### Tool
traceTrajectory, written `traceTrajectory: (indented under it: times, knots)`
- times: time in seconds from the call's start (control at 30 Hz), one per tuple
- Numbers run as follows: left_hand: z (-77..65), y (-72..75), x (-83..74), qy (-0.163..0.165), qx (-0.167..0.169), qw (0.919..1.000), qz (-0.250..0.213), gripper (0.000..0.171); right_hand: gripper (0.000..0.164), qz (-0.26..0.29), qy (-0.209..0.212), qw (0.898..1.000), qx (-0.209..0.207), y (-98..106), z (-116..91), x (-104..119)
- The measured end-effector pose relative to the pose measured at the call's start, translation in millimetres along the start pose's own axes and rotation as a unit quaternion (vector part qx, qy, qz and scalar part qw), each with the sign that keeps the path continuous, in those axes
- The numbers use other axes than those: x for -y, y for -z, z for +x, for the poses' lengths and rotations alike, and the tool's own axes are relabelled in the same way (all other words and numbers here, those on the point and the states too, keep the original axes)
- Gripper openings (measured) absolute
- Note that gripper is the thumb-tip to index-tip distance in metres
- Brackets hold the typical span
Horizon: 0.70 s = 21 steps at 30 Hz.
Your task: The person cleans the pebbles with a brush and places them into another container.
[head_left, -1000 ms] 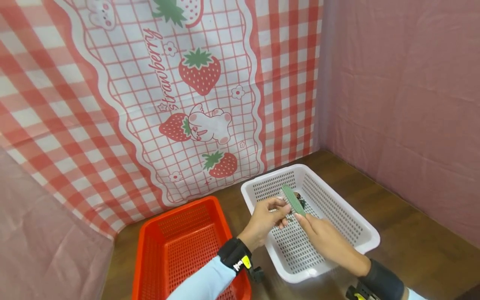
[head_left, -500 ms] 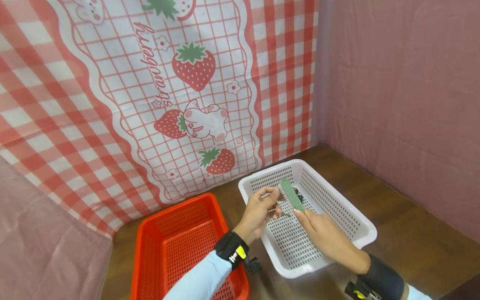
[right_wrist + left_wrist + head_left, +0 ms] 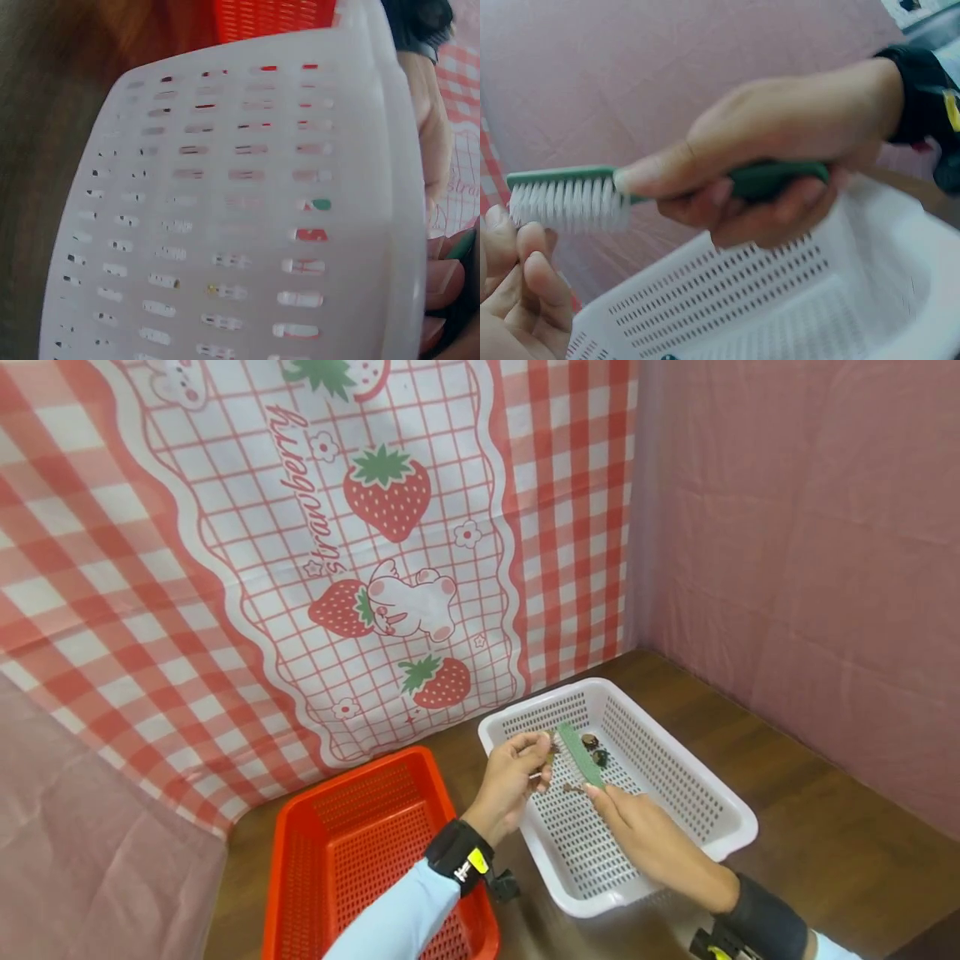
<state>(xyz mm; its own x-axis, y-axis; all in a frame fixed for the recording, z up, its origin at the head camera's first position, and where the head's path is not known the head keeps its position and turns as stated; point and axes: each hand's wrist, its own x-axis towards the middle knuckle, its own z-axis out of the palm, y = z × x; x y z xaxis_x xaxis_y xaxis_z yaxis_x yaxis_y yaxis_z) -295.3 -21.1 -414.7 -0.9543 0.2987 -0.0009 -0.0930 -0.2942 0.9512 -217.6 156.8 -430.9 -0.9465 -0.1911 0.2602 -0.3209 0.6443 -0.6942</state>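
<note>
My right hand (image 3: pixel 652 835) grips the handle of a green brush (image 3: pixel 577 756) with white bristles. In the left wrist view the thumb lies along the brush's neck, bristles (image 3: pixel 570 202) facing down. My left hand (image 3: pixel 513 777) pinches a small brownish thing (image 3: pixel 554 747) at the bristles; its kind I cannot tell, as the fingers mostly hide it. Both hands are over a white slotted basket (image 3: pixel 738 835). Inside it lie two small dark rounded things, one brownish (image 3: pixel 590 741) and one blackish (image 3: pixel 600 758), and a thin brown piece (image 3: pixel 573 788) near the right thumb.
A red plastic basket (image 3: pixel 375 860) stands to the left on the brown wooden table (image 3: pixel 825 860). Strawberry-print cloth (image 3: pixel 390 568) hangs behind, and pink cloth (image 3: pixel 787 568) hangs at the right. The white basket's outer wall (image 3: pixel 225 210) fills most of the right wrist view.
My left hand has drawn slightly left, to the tip of the brush. The brush has shifted a little, and the dark things in the white basket show more fully.
</note>
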Motion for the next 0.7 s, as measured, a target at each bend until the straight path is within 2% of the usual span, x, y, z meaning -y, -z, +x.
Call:
traceTrajectory:
  times: [0.1, 0.17, 0.23, 0.3, 0.37, 0.53, 0.6, 0.7]
  knots:
    - [-3.0, -0.8, 1.6, 0.008, 0.039, 0.9967, 0.071, 0.025, 0.033, -0.005, -0.002, 1.0, -0.014, 0.8, 2.5, -1.3]
    - [-5.4, -2.3, 2.3, 0.007, 0.05, 0.9939, 0.098, 0.024, 0.034, -0.022, -0.001, 0.999, -0.025, 0.7, 4.3, -1.6]
    - [-5.8, -3.3, 2.4, -0.003, 0.032, 0.9956, 0.088, 0.024, 0.034, -0.033, 0.003, 0.999, -0.023, 0.1, 5.1, -1.4]
    - [-4.6, -4.2, 1.8, -0.016, 0.0, 0.9979, 0.064, 0.025, 0.035, -0.04, 0.003, 0.999, -0.013, -1.1, 4.3, -1.3]
    - [-3.2, -4.8, 2.2, -0.014, -0.018, 0.9987, 0.046, 0.026, 0.035, -0.044, 0.001, 0.999, -0.007, -2.2, 3.1, -1.6]
    - [-1.2, -5.6, 8.3, 0.043, 0.022, 0.9973, 0.055, 0.021, 0.031, -0.052, 0.002, 0.998, -0.028, -2.9, 2.8, -3.4]
    - [0.8, -6.3, 9.0, 0.044, 0.012, 0.9983, 0.038, 0.022, 0.031, -0.063, 0.01, 0.997, -0.032, -2.6, 3.4, -4.3]
    - [3.8, -7.1, 7.2, 0.022, -0.016, 0.9996, 0.008, 0.023, 0.032, -0.069, 0.008, 0.997, -0.016, -2.2, 4.7, -5.5]
